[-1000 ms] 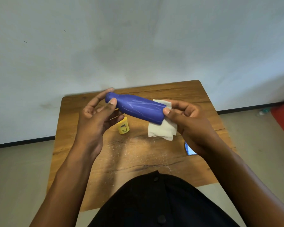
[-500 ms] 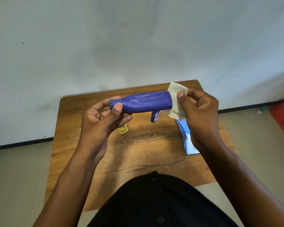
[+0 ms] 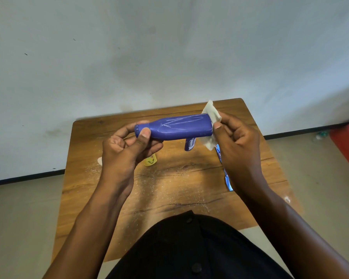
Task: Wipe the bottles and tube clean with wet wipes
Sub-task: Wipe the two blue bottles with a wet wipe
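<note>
Your left hand (image 3: 127, 150) grips the neck end of the blue bottle (image 3: 177, 127), thumb over the front and fingers curled behind, so the bottle lies level in the air above the far half of the worktop (image 3: 85, 178). Your right hand (image 3: 236, 141) pinches a folded wet wipe (image 3: 211, 117) against the bottle's flat base, thumb on the wipe, fingers bent behind it.

Judge the bottle as light, stiff plastic with a smooth, glossy skin: it should not dent under a firm pinch, but once damp it will likely turn slippery, so keep your hold on the narrow neck, where the shoulder stops your fingers sliding. Pale streaks run along its side. The wipe is soft and limp, so bunch it under your fingertips rather than trailing it.

Below the bottle, a second small blue bottle (image 3: 190, 143) stands toward the far edge of the worktop. A blue tube (image 3: 226, 176) lies near the right edge, partly hidden by your right wrist. A small yellow item (image 3: 150, 161) sits by your left hand. Fine white grit dusts the wood.
</note>
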